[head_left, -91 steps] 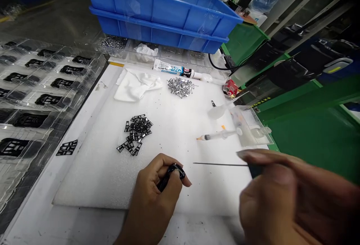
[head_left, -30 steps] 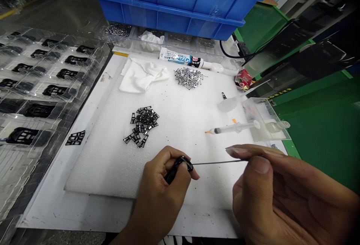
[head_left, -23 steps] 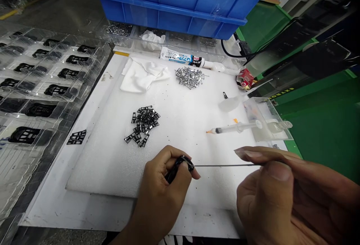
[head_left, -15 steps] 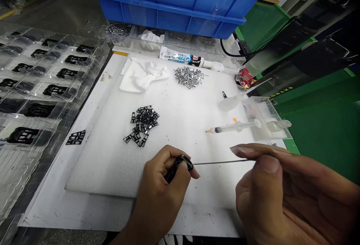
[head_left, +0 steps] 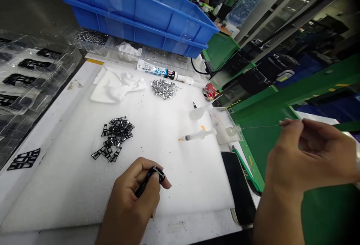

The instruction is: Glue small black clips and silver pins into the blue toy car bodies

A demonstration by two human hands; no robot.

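1. A moment earlier the thin dark rod (head_left: 263, 127) seemed to meet the glossy black curved part (head_left: 144, 184). Your right hand (head_left: 309, 155) had now carried it off, well right of the clear plastic syringe with an orange tip (head_left: 197, 135). Rod and part were apart, which suggested a break in working the rod against the part.
2. Your left hand (head_left: 135, 203) was clamped on the part, nearer you than the syringe and to its left. Your right fingertips were pinched together on the rod.
3. You had one part, one rod, one syringe and, left of and beyond the syringe, one crumpled white cloth (head_left: 112, 85).
4. The heaped small black frames (head_left: 115, 134), left of the syringe, and heaped silver metal pins (head_left: 163, 88), beyond it, overlapped too much to count.
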